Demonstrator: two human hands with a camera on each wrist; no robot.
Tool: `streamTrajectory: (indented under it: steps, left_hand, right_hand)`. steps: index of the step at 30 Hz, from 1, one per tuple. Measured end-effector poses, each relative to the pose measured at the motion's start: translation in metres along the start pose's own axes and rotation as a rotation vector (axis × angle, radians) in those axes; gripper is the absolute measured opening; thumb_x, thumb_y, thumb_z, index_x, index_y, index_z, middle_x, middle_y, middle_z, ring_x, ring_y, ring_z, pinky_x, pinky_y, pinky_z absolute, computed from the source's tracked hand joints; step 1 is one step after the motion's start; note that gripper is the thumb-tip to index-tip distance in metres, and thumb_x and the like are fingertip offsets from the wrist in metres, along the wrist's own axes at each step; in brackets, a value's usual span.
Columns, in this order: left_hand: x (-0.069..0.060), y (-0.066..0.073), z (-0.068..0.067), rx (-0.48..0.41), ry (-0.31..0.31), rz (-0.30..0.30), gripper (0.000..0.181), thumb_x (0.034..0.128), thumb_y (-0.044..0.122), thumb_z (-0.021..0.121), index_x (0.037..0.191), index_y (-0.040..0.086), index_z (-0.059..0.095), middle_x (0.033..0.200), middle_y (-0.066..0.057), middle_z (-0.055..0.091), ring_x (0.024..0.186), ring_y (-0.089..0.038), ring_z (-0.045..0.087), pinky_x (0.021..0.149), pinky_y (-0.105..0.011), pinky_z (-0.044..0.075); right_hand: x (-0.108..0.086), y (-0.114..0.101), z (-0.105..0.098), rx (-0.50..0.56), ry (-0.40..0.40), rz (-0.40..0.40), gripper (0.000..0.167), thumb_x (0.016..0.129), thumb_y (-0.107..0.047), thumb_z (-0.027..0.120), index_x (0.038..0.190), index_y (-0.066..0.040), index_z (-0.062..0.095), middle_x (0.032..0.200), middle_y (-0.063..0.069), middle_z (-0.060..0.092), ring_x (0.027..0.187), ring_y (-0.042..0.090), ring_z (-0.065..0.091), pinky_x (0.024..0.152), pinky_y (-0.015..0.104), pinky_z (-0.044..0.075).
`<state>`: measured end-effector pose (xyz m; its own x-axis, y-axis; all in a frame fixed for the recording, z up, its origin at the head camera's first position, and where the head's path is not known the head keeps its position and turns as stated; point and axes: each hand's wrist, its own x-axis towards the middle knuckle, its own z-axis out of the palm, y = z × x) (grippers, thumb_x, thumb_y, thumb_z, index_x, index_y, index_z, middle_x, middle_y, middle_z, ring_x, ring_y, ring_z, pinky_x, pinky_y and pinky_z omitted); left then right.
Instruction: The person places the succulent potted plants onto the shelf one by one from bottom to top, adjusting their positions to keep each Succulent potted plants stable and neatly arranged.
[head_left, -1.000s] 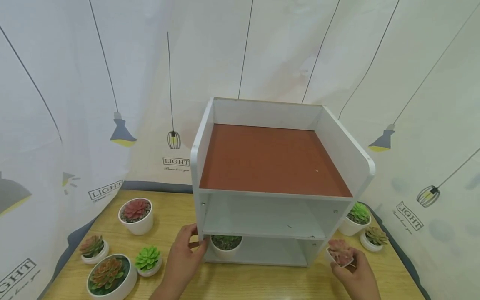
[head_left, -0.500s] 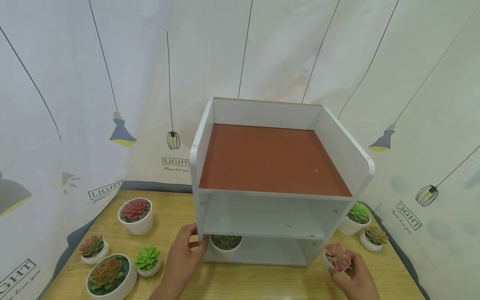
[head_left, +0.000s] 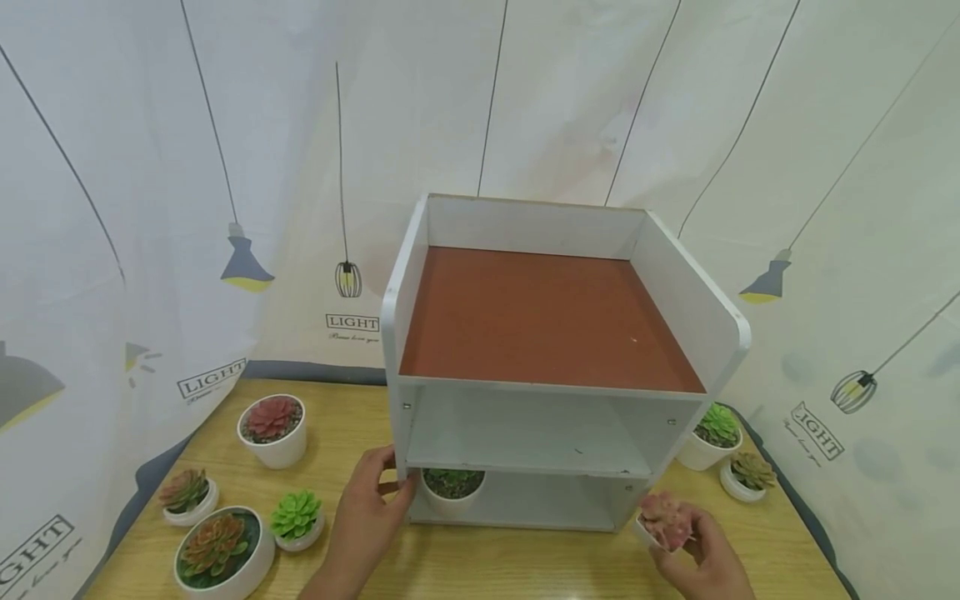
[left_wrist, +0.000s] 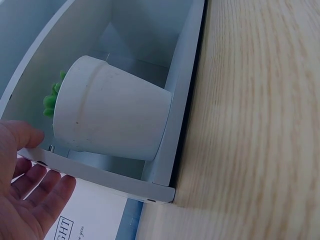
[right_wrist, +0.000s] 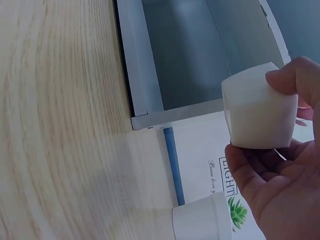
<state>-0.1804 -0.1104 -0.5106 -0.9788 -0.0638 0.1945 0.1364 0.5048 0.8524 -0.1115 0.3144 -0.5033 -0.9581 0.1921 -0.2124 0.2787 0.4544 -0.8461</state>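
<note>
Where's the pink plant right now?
In the head view, the pink plant is at the lower right, held in the person's right hand, near the bottom right corner of the white shelf.

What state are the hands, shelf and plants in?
Left hand: gripping side of shelf
Right hand: holding pink succulent
Pink succulent: held, outside shelf
Shelf: upright
Shelved plant: upright, bottom level
Red succulent: on table
Large orange succulent: on table
Brownish succulent: on table
Lime succulent: on table
Tan succulent: on table
Green succulent: partly hidden
</note>
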Motion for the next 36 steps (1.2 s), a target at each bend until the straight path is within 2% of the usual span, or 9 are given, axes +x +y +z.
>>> streamTrajectory:
  steps: [3,6,8,14,17,20,24,32,36]
  left_hand:
    - [0.000,0.000,0.000,-0.002,0.001,-0.001,0.043,0.0961,0.013,0.075,0.135,0.021,0.060,0.131,0.001,0.060,0.120,-0.019,0.063,0.091,-0.025,0.063]
    - [0.000,0.000,0.000,-0.003,0.003,0.003,0.043,0.0958,0.013,0.075,0.135,0.021,0.060,0.131,0.001,0.060,0.120,-0.020,0.063,0.090,-0.025,0.063]
    - [0.000,-0.001,0.000,-0.002,0.004,0.008,0.043,0.0957,0.013,0.075,0.135,0.021,0.060,0.131,0.001,0.060,0.120,-0.019,0.063,0.090,-0.025,0.063]
    - [0.001,-0.003,0.002,-0.005,0.011,0.013,0.044,0.0952,0.012,0.076,0.135,0.021,0.060,0.130,0.000,0.061,0.119,-0.020,0.063,0.089,-0.026,0.064]
    - [0.001,-0.003,0.002,-0.009,0.010,0.005,0.043,0.0952,0.012,0.076,0.135,0.021,0.061,0.130,0.001,0.061,0.119,-0.020,0.063,0.089,-0.025,0.063]
    - [0.001,-0.003,0.001,-0.011,0.008,0.004,0.043,0.0952,0.012,0.076,0.135,0.021,0.061,0.130,0.001,0.060,0.119,-0.019,0.063,0.089,-0.024,0.063]
    - [0.001,-0.003,0.001,-0.013,0.010,0.007,0.043,0.0952,0.012,0.076,0.134,0.021,0.061,0.130,0.001,0.061,0.118,-0.019,0.063,0.088,-0.023,0.063]
    - [0.001,-0.003,0.001,-0.016,0.013,0.012,0.042,0.0948,0.012,0.076,0.134,0.019,0.062,0.130,0.000,0.061,0.118,-0.020,0.064,0.088,-0.024,0.063]
    - [0.001,-0.003,0.001,-0.018,0.014,0.015,0.042,0.0946,0.011,0.076,0.134,0.018,0.062,0.130,-0.001,0.061,0.118,-0.020,0.064,0.088,-0.022,0.063]
  right_hand:
    - [-0.002,-0.002,0.004,0.005,0.010,-0.058,0.069,0.091,-0.012,0.079,0.145,0.007,0.040,0.145,0.027,0.052,0.114,0.011,0.064,0.086,0.017,0.058]
    - [-0.004,-0.003,0.010,0.022,0.029,-0.154,0.062,0.089,-0.005,0.078,0.140,0.007,0.046,0.139,0.025,0.055,0.102,-0.006,0.059,0.084,0.017,0.059]
    - [-0.004,-0.003,0.014,0.031,0.040,-0.202,0.058,0.088,-0.003,0.079,0.138,0.007,0.049,0.136,0.025,0.056,0.099,-0.010,0.058,0.083,0.016,0.059]
    - [-0.001,0.000,0.026,0.058,0.054,-0.319,0.053,0.085,0.004,0.078,0.132,0.008,0.053,0.124,0.011,0.060,0.098,-0.007,0.060,0.081,0.016,0.059]
    - [-0.001,-0.002,0.030,0.063,0.034,-0.294,0.054,0.085,0.002,0.079,0.132,0.008,0.054,0.126,0.011,0.061,0.098,-0.008,0.060,0.082,0.016,0.059]
    - [-0.001,-0.006,0.033,0.049,0.013,-0.265,0.055,0.086,-0.002,0.081,0.133,0.007,0.054,0.131,0.021,0.060,0.099,-0.009,0.059,0.085,0.018,0.059]
    - [-0.001,-0.005,0.040,0.030,0.025,-0.325,0.055,0.085,-0.003,0.082,0.132,0.006,0.056,0.130,0.019,0.062,0.102,-0.009,0.058,0.085,0.018,0.059]
    - [0.003,-0.004,0.053,0.021,0.044,-0.432,0.048,0.080,0.003,0.084,0.122,0.004,0.061,0.114,0.001,0.062,0.098,-0.008,0.058,0.080,0.017,0.060]
    - [0.003,-0.005,0.060,0.010,0.039,-0.470,0.049,0.081,0.001,0.084,0.124,0.001,0.061,0.115,-0.001,0.062,0.100,-0.008,0.058,0.082,0.018,0.059]
